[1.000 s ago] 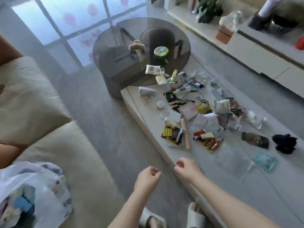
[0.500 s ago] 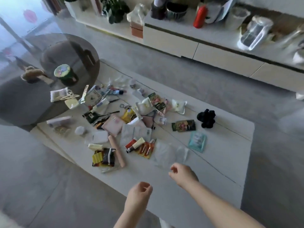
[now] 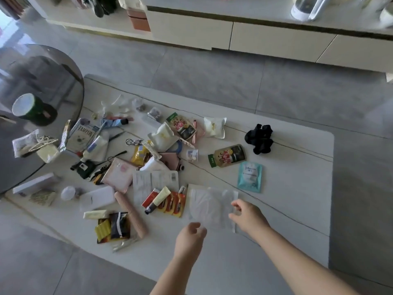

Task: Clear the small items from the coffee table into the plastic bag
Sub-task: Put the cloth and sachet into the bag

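Hands hover over clear plastic bag (image 3: 209,206): right hand (image 3: 247,216) seemingly touching it, left hand (image 3: 189,237) loosely curled, empty.

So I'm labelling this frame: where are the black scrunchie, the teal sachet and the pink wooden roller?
black fabric scrunchie (image 3: 259,139), head view, its middle
teal foil sachet (image 3: 250,176), head view, centre
pink wooden roller (image 3: 130,213), head view, mid-shaft

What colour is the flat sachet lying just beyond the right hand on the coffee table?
Light teal sachet with pale print; head view, the only one.
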`<act>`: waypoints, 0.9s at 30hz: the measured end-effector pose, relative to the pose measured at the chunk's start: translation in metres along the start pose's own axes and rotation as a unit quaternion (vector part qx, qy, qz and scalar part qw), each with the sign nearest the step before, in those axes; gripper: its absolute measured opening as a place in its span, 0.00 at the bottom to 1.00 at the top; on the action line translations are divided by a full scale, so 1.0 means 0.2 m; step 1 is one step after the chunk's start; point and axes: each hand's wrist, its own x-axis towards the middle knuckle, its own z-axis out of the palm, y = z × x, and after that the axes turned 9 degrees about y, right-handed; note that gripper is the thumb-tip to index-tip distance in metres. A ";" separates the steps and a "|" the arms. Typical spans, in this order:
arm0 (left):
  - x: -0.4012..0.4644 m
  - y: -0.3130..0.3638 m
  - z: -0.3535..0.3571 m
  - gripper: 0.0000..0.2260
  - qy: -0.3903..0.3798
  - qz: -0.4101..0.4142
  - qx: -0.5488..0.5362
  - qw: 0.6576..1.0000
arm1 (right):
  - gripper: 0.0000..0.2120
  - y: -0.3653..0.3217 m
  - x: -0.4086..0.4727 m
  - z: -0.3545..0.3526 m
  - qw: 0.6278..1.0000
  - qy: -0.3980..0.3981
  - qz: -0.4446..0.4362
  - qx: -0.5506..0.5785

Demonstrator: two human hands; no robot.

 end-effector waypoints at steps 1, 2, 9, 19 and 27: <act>0.08 -0.01 0.03 0.18 -0.002 -0.006 -0.003 1.000 | 0.20 0.00 0.06 0.05 1.000 -0.002 -0.013 -0.014; 0.13 -0.01 0.04 0.20 -0.002 -0.007 -0.003 1.000 | 0.22 -0.01 0.09 0.07 0.999 0.000 -0.030 -0.030; 0.41 -0.06 0.16 0.23 0.038 -0.032 0.022 0.999 | 0.31 -0.07 0.36 0.27 0.975 0.050 -0.150 -0.155; 0.47 -0.10 0.22 0.24 0.059 -0.048 -0.044 0.996 | 0.17 0.02 0.44 0.37 0.988 0.131 -0.030 -0.080; 0.38 0.10 0.25 0.24 0.001 -0.067 -0.218 0.974 | 0.03 0.06 0.43 0.11 0.974 0.023 0.034 0.224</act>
